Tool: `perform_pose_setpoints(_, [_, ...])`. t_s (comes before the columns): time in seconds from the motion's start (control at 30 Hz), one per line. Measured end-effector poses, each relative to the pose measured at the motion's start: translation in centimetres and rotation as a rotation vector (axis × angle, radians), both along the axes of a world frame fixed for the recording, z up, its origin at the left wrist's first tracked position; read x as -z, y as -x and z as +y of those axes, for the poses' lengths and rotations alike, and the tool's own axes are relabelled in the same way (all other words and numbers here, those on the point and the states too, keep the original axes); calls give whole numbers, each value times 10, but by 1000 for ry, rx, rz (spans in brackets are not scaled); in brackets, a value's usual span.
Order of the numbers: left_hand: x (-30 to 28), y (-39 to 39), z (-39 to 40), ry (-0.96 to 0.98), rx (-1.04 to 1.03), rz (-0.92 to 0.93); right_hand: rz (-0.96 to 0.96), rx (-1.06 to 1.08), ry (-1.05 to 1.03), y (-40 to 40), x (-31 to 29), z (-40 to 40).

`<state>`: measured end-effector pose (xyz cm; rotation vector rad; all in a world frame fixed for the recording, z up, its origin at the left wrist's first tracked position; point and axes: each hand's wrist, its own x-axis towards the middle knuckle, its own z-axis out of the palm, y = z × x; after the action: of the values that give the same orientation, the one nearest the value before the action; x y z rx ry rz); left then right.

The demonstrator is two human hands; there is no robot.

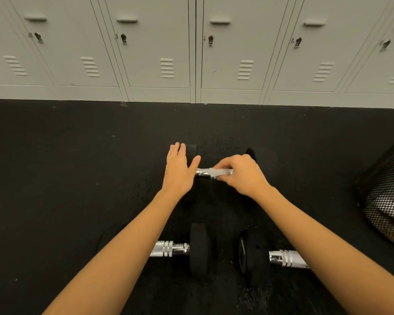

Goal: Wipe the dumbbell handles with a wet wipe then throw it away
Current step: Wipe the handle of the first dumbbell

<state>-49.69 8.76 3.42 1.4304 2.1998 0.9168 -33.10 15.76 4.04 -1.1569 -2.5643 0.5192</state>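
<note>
Black floor (pixel 66 178) — right hand (pixel 239 173) pinches wipe (pixel 213 172) on dumbbell handle (pixel 201 173).

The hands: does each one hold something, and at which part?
The right hand pinches the wet wipe around the far dumbbell's handle. The left hand holds nothing; it rests flat on that dumbbell's left weight.

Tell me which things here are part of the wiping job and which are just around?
Part of the job: far dumbbell, wet wipe, two near dumbbells, mesh bin, left hand, right hand.
Just around: lockers, black floor.
</note>
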Motion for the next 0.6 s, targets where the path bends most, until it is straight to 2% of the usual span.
perform_pose_setpoints(0.1, [-1, -11, -11, -311, 18, -63, 315, 59, 105, -8, -12, -2])
perform_pose_setpoints(0.17, [-3, -24, -17, -413, 33, -140, 459, 59, 116, -9, -19, -6])
perform_pose_setpoints(0.3, [-16, -51, -19, -331, -18, -573, 601, 122, 36, -7, -19, -16])
perform_pose_setpoints(0.37, [-18, -57, -18, -320, -25, -720, 651, 148, 52, -7, -17, -22])
perform_pose_setpoints(0.6, [-13, -55, -19, -314, 50, -931, 816, 164, 188, -19, -13, -38])
